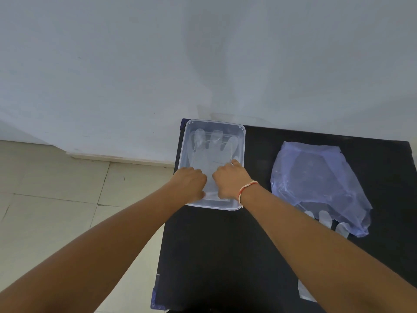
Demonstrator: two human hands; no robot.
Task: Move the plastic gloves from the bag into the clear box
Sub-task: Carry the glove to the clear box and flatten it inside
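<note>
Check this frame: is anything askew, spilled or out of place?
Mostly tidy. The box sits at the table's far left corner. Glove fingers poke out of the bag, and a clear plastic piece lies loose near the right arm. Nothing looks damaged.

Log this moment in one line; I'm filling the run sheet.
hands: left, right in clear box | glove flat inside | bag holds more
</note>
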